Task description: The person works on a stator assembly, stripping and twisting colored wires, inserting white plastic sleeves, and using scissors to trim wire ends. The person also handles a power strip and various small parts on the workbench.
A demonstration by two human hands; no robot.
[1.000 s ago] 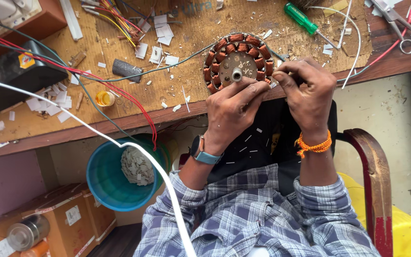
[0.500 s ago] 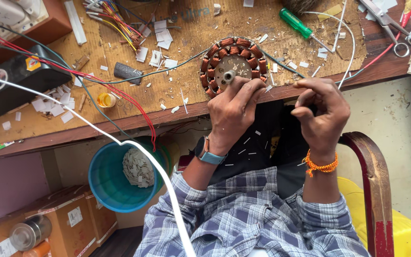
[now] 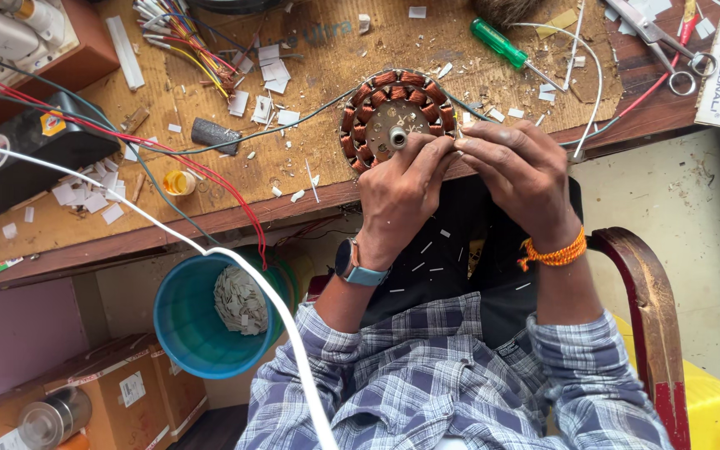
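While both hands, left (image 3: 402, 193) and right (image 3: 520, 171), pinch its near rim, the stator (image 3: 395, 119) lies flat on the surface (image 3: 327, 58), copper coils ringed round, shaft pointing up.

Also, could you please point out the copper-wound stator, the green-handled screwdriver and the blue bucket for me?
copper-wound stator (image 3: 393, 112), head view, on its upper copper coils.
green-handled screwdriver (image 3: 497, 43), head view, on the middle of its green handle.
blue bucket (image 3: 183, 325), head view, on its bare inner wall.
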